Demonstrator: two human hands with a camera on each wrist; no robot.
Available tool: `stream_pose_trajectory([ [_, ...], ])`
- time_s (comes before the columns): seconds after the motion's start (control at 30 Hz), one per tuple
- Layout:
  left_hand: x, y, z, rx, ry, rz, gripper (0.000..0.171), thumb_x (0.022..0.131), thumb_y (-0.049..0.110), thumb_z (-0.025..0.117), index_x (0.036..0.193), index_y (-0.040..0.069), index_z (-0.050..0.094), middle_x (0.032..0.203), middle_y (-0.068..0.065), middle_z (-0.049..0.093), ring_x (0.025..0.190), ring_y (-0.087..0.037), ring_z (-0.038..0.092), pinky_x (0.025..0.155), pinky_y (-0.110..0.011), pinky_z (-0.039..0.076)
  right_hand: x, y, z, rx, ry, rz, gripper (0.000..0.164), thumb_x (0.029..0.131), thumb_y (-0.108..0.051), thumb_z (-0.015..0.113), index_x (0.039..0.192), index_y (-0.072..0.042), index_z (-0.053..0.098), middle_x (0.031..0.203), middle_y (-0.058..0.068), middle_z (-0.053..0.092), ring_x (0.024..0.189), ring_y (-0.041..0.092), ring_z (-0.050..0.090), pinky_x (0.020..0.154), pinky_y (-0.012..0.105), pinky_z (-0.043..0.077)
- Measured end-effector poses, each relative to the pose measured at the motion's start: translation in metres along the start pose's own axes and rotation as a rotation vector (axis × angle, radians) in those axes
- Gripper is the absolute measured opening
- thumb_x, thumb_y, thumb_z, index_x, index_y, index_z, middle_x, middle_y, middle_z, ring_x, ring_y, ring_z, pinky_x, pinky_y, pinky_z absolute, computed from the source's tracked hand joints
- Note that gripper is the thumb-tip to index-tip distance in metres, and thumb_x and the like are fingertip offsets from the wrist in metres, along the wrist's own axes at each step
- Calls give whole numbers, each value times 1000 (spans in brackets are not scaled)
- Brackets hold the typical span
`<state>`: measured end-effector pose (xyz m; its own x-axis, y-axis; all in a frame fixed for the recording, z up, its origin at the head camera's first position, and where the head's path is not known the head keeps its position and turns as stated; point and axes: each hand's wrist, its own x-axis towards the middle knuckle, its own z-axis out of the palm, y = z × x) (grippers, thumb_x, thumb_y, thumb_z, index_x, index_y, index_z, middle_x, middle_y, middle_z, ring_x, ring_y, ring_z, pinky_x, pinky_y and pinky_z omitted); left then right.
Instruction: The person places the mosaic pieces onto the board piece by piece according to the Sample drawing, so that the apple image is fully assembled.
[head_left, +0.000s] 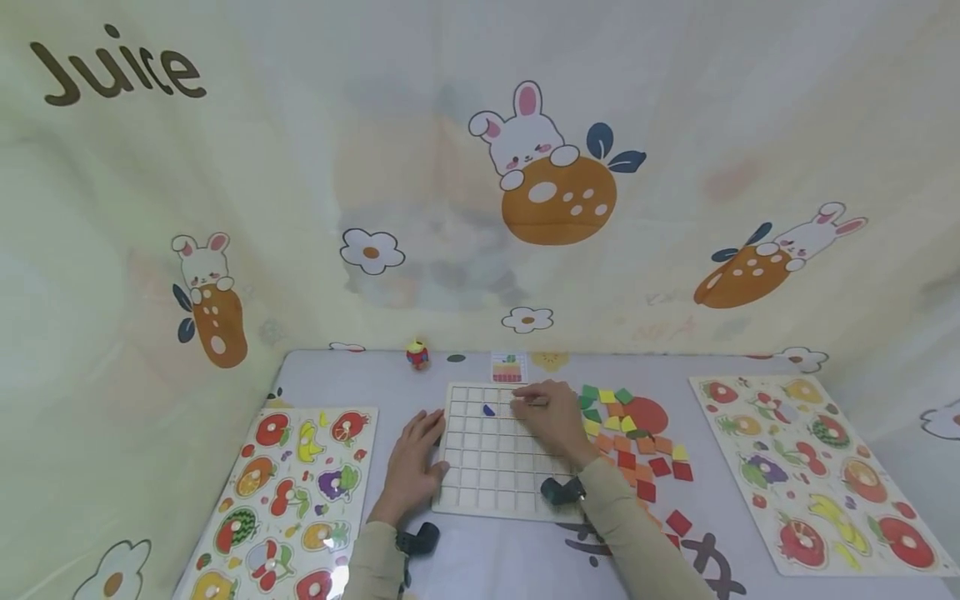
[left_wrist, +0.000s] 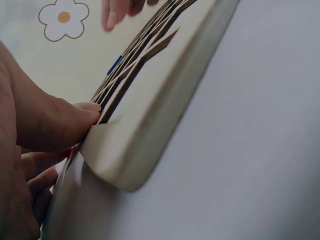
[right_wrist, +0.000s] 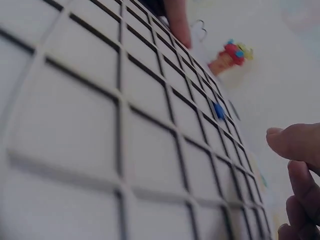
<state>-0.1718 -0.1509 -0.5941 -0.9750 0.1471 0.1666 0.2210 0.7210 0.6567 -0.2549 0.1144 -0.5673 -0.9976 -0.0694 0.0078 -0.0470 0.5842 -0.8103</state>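
Observation:
A white grid board (head_left: 480,467) lies in the middle of the table. One dark blue piece (head_left: 489,410), rounded on one side, sits in a cell near its far edge; the right wrist view shows this blue piece (right_wrist: 219,111) too. My left hand (head_left: 412,462) rests at the board's left side. In the left wrist view its thumb (left_wrist: 65,122) lies on the rim, the other fingers beside the edge. Over the board's far right part is my right hand (head_left: 551,417), fingers loosely bent. No piece shows between its thumb (right_wrist: 295,142) and fingers.
Many coloured pieces (head_left: 625,459) lie scattered right of the board, around a red round shape (head_left: 647,415). Fruit puzzle boards flank it, one left (head_left: 367,433), one right (head_left: 738,467). A small red toy figure (head_left: 417,354) and a picture card (head_left: 509,367) stand beyond the board.

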Motion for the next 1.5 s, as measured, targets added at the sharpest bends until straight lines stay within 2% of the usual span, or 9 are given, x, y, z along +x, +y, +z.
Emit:
stream_pose_trajectory([
  [0.1, 0, 0, 1, 9, -6, -1, 72, 87, 7, 73, 154, 0, 51, 167, -12, 44, 159, -39, 29, 124, -66, 25, 4, 9, -23, -88, 33, -33, 28, 95, -31, 78, 121, -18, 81, 111, 6, 73, 112, 28, 54, 95, 49, 42],
  [0.23, 0, 1, -1, 13, -10, -5, 71, 87, 8, 73, 155, 0, 51, 167, -12, 44, 159, -39, 29, 124, -66, 25, 7, 20, -57, -231, 18, -47, 34, 93, -24, 78, 125, -11, 79, 118, 14, 74, 116, 35, 51, 94, 54, 44],
  [0.33, -1, 1, -2, 12, -4, 0, 71, 87, 7, 73, 154, 0, 51, 166, -13, 44, 159, -40, 29, 124, -66, 25, 6, 26, -75, -320, -30, -8, 36, 91, -20, 79, 125, -10, 79, 122, 16, 72, 116, 36, 50, 93, 54, 47],
  [0.43, -1, 2, -2, 8, 2, 0, 71, 87, 7, 73, 154, -1, 51, 166, -14, 44, 158, -41, 30, 124, -67, 25, 5, 29, -84, -372, -80, 37, 34, 90, -19, 80, 123, -10, 80, 122, 16, 71, 112, 35, 51, 93, 53, 48],
  [0.6, -2, 1, 0, 24, -6, -13, 71, 88, 7, 72, 154, -1, 51, 166, -13, 44, 159, -40, 29, 125, -65, 25, 1, 34, -87, -363, -126, 57, 33, 92, -20, 81, 123, -10, 80, 127, 18, 72, 110, 33, 57, 94, 51, 51],
  [0.77, -1, 0, 1, 21, -2, -15, 70, 88, 7, 72, 155, -1, 51, 166, -13, 44, 159, -40, 29, 125, -65, 25, 2, 37, -85, -343, -113, 77, 37, 93, -22, 80, 127, -8, 76, 126, 16, 71, 105, 30, 60, 96, 51, 53],
  [0.97, -2, -1, 3, 22, 8, -4, 71, 87, 6, 72, 154, 1, 52, 166, -11, 45, 159, -39, 31, 124, -65, 26, 4, 37, -85, -297, -93, 122, 50, 92, -20, 79, 138, -4, 67, 124, 18, 66, 104, 32, 59, 95, 51, 53],
  [1.27, 1, 0, 1, 26, 17, -2, 71, 86, 7, 73, 154, 0, 53, 165, -11, 46, 158, -39, 32, 124, -65, 27, 2, 33, -88, -333, -66, 102, 33, 96, -19, 74, 123, 0, 72, 117, 19, 68, 97, 31, 59, 87, 47, 53],
  [1.5, 0, 0, 2, 28, 21, 4, 70, 87, 6, 72, 153, 0, 53, 165, -12, 46, 158, -39, 32, 124, -63, 28, 3, 36, -85, -346, -74, 67, 28, 96, -16, 75, 119, -3, 64, 108, 15, 70, 93, 29, 62, 87, 47, 55],
])
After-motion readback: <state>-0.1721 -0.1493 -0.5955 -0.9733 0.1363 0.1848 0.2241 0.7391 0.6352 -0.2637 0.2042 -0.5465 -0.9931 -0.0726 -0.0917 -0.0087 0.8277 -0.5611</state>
